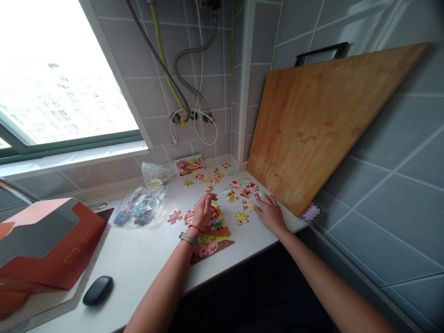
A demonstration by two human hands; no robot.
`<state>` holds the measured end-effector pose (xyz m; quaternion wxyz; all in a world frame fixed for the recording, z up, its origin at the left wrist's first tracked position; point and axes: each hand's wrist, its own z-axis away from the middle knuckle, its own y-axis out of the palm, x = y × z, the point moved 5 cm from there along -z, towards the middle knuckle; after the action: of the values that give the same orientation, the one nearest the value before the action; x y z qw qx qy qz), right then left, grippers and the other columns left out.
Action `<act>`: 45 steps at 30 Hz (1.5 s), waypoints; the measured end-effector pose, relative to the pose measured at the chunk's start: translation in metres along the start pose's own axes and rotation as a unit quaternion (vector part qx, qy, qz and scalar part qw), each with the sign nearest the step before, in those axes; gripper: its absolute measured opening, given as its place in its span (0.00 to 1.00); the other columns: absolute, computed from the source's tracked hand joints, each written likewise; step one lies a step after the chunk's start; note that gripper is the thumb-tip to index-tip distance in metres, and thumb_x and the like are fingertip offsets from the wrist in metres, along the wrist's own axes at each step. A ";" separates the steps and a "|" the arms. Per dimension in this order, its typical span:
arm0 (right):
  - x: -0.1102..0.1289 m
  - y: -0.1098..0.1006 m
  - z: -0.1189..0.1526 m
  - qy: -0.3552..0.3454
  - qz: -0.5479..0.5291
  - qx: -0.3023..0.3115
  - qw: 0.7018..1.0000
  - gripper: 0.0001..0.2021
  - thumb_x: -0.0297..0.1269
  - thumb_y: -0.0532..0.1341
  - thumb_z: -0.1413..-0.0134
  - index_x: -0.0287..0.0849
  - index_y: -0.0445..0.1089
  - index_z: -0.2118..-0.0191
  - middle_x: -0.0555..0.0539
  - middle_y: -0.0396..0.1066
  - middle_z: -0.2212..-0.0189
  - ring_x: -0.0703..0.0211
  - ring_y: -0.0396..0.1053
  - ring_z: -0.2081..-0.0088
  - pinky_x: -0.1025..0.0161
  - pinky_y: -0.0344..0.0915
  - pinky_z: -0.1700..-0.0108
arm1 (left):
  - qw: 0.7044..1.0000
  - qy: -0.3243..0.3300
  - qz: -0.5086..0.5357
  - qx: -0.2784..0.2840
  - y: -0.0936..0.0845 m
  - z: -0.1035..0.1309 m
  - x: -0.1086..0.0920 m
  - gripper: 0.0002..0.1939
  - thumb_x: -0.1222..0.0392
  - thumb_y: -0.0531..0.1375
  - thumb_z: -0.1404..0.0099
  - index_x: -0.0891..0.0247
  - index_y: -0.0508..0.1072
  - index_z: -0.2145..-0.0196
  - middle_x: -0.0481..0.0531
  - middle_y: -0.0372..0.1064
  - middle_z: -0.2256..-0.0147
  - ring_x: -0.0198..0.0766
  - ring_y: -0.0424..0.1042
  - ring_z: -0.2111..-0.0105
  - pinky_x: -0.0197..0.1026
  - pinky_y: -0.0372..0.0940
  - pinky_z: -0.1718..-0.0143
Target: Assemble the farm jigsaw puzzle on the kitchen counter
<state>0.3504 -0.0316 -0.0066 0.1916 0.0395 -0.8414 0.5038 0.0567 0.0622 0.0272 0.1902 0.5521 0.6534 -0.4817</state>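
Observation:
A partly joined jigsaw puzzle [218,238] lies near the counter's front edge, with a pink animal and yellow-green shapes printed on it. My left hand [203,212] is over its upper left part, wrist bent, and most of its fingers are hidden from me. My right hand [269,212] lies palm down on the counter, fingers stretched out and apart, beside loose pieces. Between the hands sits a yellow-green puzzle piece [241,218]. Left of my left hand is a pink-red puzzle piece [175,217]. Several more loose pieces [215,178] are scattered behind.
A picture card [188,165] leans at the wall beside clear plastic bags [144,206] of pieces. An orange and grey box [52,243] and a black rounded object [98,290] are at left. A wooden board [326,120] leans on the right wall. Hoses [163,60] hang behind.

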 end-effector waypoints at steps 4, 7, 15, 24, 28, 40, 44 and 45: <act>0.002 -0.003 0.001 -0.008 0.041 -0.005 0.999 0.16 0.41 0.59 0.34 0.43 0.80 0.49 0.37 0.75 0.42 0.39 0.68 0.37 0.42 0.64 0.35 | 1.000 0.003 -0.003 -0.004 -0.001 -0.001 -0.001 0.34 0.38 0.39 0.20 0.61 0.77 0.55 0.58 0.81 0.59 0.48 0.79 0.54 0.50 0.70 0.48; -0.004 -0.007 -0.009 0.013 0.047 -0.007 0.999 0.14 0.40 0.60 0.35 0.40 0.79 0.52 0.34 0.78 0.48 0.41 0.74 0.44 0.47 0.68 0.40 | 1.000 0.006 -0.005 0.000 -0.001 -0.001 -0.003 0.33 0.39 0.39 0.20 0.62 0.77 0.55 0.58 0.80 0.59 0.47 0.79 0.54 0.49 0.71 0.48; -0.017 -0.001 -0.072 0.074 0.053 0.028 0.995 0.21 0.45 0.69 0.45 0.34 0.77 0.50 0.27 0.79 0.54 0.35 0.77 0.51 0.48 0.70 0.49 | 0.998 0.018 -0.051 0.040 0.008 0.002 -0.008 0.30 0.43 0.40 0.19 0.61 0.76 0.58 0.57 0.80 0.62 0.45 0.79 0.60 0.47 0.72 0.54; -0.021 -0.005 -0.080 0.027 -0.027 0.033 0.999 0.21 0.28 0.68 0.61 0.41 0.80 0.56 0.37 0.80 0.57 0.42 0.78 0.53 0.51 0.73 0.47 | 0.976 0.119 -0.101 0.155 0.027 0.022 -0.056 0.19 0.51 0.49 0.21 0.55 0.80 0.56 0.56 0.78 0.60 0.50 0.78 0.57 0.55 0.74 0.52; -0.020 -0.017 -0.077 -0.012 -0.073 0.032 0.997 0.15 0.34 0.64 0.53 0.42 0.80 0.57 0.36 0.80 0.55 0.46 0.79 0.59 0.51 0.77 0.54 | 0.970 0.139 -0.120 0.161 0.006 0.019 -0.051 0.19 0.51 0.50 0.22 0.55 0.80 0.57 0.55 0.79 0.60 0.50 0.78 0.58 0.51 0.73 0.53; 0.206 0.069 -0.077 -0.137 -0.385 0.271 0.872 0.15 0.46 0.68 0.45 0.44 0.81 0.56 0.43 0.83 0.60 0.49 0.81 0.62 0.54 0.80 0.59 | 0.978 -0.016 -0.199 0.059 -0.128 0.016 0.091 0.12 0.54 0.59 0.30 0.58 0.82 0.58 0.59 0.78 0.56 0.49 0.77 0.56 0.51 0.71 0.47; 0.255 0.107 -0.077 -0.190 -0.360 0.287 0.867 0.08 0.39 0.66 0.44 0.46 0.81 0.60 0.44 0.83 0.60 0.50 0.80 0.62 0.52 0.78 0.55 | 0.977 -0.025 -0.204 0.064 -0.135 0.016 0.101 0.11 0.55 0.64 0.34 0.56 0.83 0.56 0.58 0.77 0.53 0.51 0.76 0.52 0.52 0.70 0.44; 0.260 0.114 -0.076 -0.205 -0.353 0.287 0.867 0.07 0.37 0.65 0.44 0.46 0.81 0.62 0.44 0.83 0.61 0.49 0.80 0.60 0.51 0.77 0.52 | 0.977 -0.025 -0.202 0.065 -0.135 0.017 0.101 0.12 0.56 0.64 0.34 0.55 0.83 0.55 0.58 0.77 0.52 0.51 0.76 0.51 0.51 0.69 0.43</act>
<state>0.1027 0.1231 0.0243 0.1606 0.4894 -0.6098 0.6023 -0.1020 0.1124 -0.0028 0.0685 0.4075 0.7139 -0.5653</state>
